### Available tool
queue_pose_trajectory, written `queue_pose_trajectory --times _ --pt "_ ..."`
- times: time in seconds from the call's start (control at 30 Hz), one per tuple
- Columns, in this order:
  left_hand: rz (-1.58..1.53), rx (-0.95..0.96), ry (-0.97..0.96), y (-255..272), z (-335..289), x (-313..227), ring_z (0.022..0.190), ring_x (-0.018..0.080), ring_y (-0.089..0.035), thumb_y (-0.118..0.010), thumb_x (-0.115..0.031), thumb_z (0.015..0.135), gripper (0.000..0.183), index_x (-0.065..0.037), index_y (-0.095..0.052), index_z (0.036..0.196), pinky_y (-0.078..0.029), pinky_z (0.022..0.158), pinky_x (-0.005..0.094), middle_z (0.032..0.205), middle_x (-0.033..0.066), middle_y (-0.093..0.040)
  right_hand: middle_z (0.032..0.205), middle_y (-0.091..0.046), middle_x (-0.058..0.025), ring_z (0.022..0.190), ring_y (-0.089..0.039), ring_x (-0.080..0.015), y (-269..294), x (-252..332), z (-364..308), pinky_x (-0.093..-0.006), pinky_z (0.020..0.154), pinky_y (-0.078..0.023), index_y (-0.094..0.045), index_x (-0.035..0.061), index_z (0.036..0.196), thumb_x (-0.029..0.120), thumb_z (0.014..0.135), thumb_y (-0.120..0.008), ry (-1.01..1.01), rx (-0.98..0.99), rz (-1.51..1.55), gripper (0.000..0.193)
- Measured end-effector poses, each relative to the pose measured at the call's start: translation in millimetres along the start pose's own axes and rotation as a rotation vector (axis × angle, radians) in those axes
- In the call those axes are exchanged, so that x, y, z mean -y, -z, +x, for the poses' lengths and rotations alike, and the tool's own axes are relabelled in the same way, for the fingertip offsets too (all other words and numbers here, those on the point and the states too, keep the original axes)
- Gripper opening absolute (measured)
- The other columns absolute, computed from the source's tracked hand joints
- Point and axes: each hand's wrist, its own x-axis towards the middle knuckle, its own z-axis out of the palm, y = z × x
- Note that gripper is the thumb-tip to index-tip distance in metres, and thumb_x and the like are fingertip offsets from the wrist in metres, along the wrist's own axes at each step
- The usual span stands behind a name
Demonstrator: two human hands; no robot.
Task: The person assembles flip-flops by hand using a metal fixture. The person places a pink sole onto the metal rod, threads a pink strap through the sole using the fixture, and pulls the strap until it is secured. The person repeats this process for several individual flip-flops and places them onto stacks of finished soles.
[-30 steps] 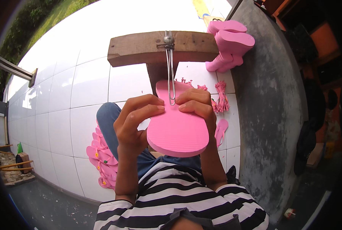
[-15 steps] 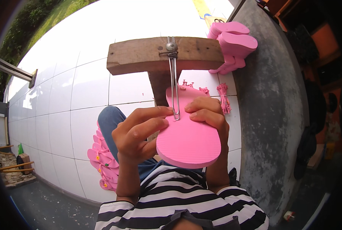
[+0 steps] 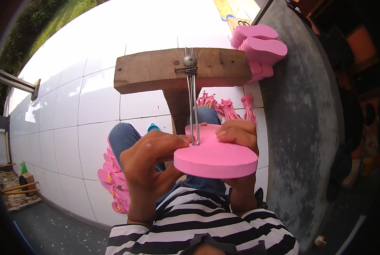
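Note:
A pink flip-flop sole (image 3: 217, 159) is held between both my hands, its rounded end toward me and its top tilted edge-on. My left hand (image 3: 151, 157) grips its left side, fingertips close to a bent metal wire hook (image 3: 193, 110). My right hand (image 3: 241, 136) clasps the right edge, with the thumb side on top and the rest partly hidden beneath. The hook's looped lower end meets the sole's upper face; whether it passes through cannot be made out. It hangs from a bolt on a wooden T-shaped stand (image 3: 147, 70). A small pink plug (image 3: 203, 124) shows at the sole's far end.
Bundles of pink straps (image 3: 228, 109) lie on the white tiles beyond my knees. Stacked pink soles (image 3: 264, 49) stand at the far right, beside a grey concrete ledge (image 3: 296, 110). Finished pink flip-flops with small flowers (image 3: 113, 182) lie left of my leg. A blue object (image 3: 154, 127) is near my knee.
The sole has tipped, its near end rising so that its edge faces me more. The hook and both hands have shifted slightly. More strap bundles and the blue object now show.

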Motion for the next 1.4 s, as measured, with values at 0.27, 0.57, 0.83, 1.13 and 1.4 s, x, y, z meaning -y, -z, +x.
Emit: queue_pose_trajectory --times 0.27,0.57,0.83,1.13,1.4 --pt "-0.056 0.024 0.252 0.1 28.9 -17.4 0.071 0.0172 -0.071 -0.075 0.001 0.082 0.020 0.004 -0.061 0.096 -0.060 0.055 0.0241 0.086 0.0131 -0.065 0.127 -0.041 -0.0184 0.116 -0.043 -0.0312 -12.2 -2.9 7.5 -0.0437 0.094 -0.041 -0.046 0.0056 0.139 0.018 0.087 -0.073 -0.209 -0.091 -0.039 0.061" --pt "0.249 -0.180 0.084 -14.4 60.9 35.3 0.062 0.0081 -0.064 -0.079 -0.014 0.084 0.022 -0.003 -0.061 0.083 -0.046 0.054 0.0213 0.070 0.0055 -0.067 0.128 -0.032 -0.0188 0.109 -0.039 -0.0275 -44.3 -35.6 38.3 -0.0407 0.089 -0.038 -0.031 0.0006 0.143 0.026 0.082 -0.080 -0.084 -0.440 -0.365 0.082" --pt "0.083 -0.082 0.414 -30.8 -74.7 120.1 0.081 0.0139 -0.059 -0.062 -0.025 0.097 0.031 -0.001 -0.057 0.117 -0.047 0.067 0.0269 0.097 0.0066 -0.064 0.111 -0.057 -0.0132 0.096 -0.059 -0.0222 -65.8 -91.0 -72.4 -0.0373 0.081 -0.048 -0.052 0.0010 0.125 0.026 0.090 -0.070 -0.587 -0.023 0.113 0.046" --pt "0.103 0.187 0.525 -8.7 -119.7 91.7 0.078 0.0162 -0.067 -0.059 -0.011 0.097 0.018 0.000 -0.067 0.109 -0.050 0.067 0.0270 0.084 0.0105 -0.068 0.088 -0.069 -0.0093 0.071 -0.064 -0.0117 -46.5 -43.4 -147.1 -0.0246 0.068 -0.051 -0.066 -0.0005 0.117 0.011 0.095 -0.063 -0.765 0.066 0.236 0.025" --pt "0.059 -0.250 0.256 50.3 -100.2 45.8 0.079 0.0174 -0.070 -0.072 0.000 0.085 0.017 0.002 -0.069 0.102 -0.053 0.069 0.0275 0.085 0.0126 -0.071 0.095 -0.069 -0.0087 0.082 -0.063 -0.0143 58.4 -1.0 -96.9 -0.0279 0.073 -0.050 -0.070 0.0008 0.104 0.010 0.088 -0.072 -0.551 -0.068 -0.090 0.019"
